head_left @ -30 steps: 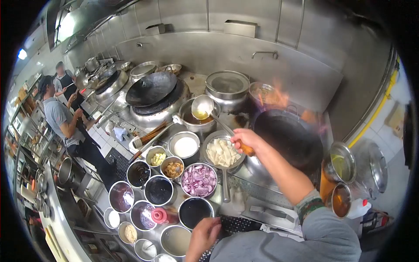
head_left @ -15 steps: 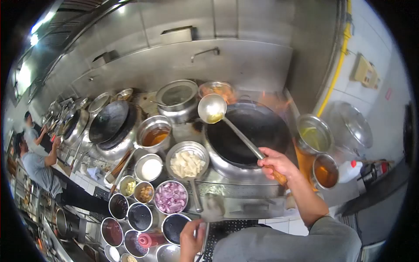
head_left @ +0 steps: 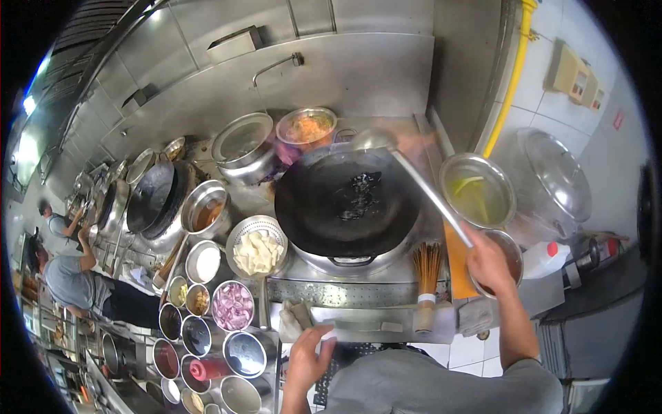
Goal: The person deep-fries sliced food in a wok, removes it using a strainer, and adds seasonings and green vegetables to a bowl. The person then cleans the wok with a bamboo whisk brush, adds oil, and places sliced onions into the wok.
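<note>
My right hand (head_left: 491,261) is closed around the handle end of a long metal ladle (head_left: 433,196). The ladle's bowl, blurred, hangs over the far rim of a black wok (head_left: 310,214). A small glossy pool of liquid (head_left: 360,196) lies in the bottom of the wok. Below my right hand a metal pot (head_left: 513,257) is partly hidden. My left hand (head_left: 308,355) is empty, its thumb apart from loosely bent fingers. It is nearest to a crumpled grey cloth (head_left: 295,319) on the stove's front edge.
A bamboo brush (head_left: 427,276) lies right of the wok. A strainer of pale pieces (head_left: 258,252) and chopped purple onion (head_left: 233,306) sit left. A pot of yellowish liquid (head_left: 476,196) stands right. Several containers surround a red bottle (head_left: 209,369). Co-workers (head_left: 72,279) stand far left.
The ladle's bowl has moved toward the wok's far rim, and my right hand has shifted right. Glossy liquid now shows in the wok. The camera view has shifted, revealing the brush.
</note>
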The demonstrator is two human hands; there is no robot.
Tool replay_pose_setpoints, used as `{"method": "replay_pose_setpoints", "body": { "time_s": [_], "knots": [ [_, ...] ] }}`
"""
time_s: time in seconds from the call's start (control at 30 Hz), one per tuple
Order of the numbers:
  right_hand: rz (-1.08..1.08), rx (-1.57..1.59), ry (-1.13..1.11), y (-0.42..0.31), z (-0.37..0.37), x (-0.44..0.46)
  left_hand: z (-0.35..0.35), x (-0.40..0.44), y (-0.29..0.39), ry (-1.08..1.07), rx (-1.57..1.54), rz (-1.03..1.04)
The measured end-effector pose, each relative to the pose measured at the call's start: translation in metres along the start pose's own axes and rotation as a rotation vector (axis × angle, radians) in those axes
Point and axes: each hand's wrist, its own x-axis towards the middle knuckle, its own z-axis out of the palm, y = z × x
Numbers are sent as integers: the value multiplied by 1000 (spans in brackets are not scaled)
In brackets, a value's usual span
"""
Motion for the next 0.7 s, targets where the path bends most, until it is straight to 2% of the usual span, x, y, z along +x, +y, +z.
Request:
{"method": "replay_pose_setpoints", "body": {
  "time_s": [0.1, 0.13, 0.17, 0.2, 0.23, 0.3, 0.43, 0.47, 0.5, 0.57, 0.6, 0.63, 0.67, 0.7],
  "knots": [
    [106, -127, 49, 65, -23, -4, 19, -1, 1, 13, 24, -7],
    [34, -156, 117, 100, -23, -7, 22, -3, 6, -6, 32, -39],
    [90, -231, 73, 114, -33, -10, 25, -4, 12, -19, 39, -75],
    [43, -277, 109, 138, -35, -12, 27, -6, 17, -25, 45, -118],
    [-14, -320, 141, 163, -35, -14, 32, -9, 17, 12, 67, -89],
    [38, -345, 108, 197, -38, -18, 35, -16, 17, -3, 36, -135],
    [-69, -461, 157, 213, -34, -5, 30, -31, 13, 36, 29, -168],
    [-116, -530, 207, 200, -31, 4, 26, -36, 11, 40, 37, -166],
    [-117, -342, 223, 184, -23, 17, 20, -41, 10, 48, 30, -176],
    [-94, 28, 250, 62, -7, 38, 9, -58, 7, 115, 29, -200],
    [-30, 303, 155, 4, 14, 40, 3, -66, 6, 140, 26, -204],
    [-247, 397, 122, -48, 43, 43, -3, -76, 3, 169, 19, -215],
    [-221, 443, -36, -118, 62, 38, -9, -88, 0, 196, 12, -225],
    [-379, 531, -146, -167, 94, 39, -16, -101, -3, 225, 5, -235]
  ]
}}
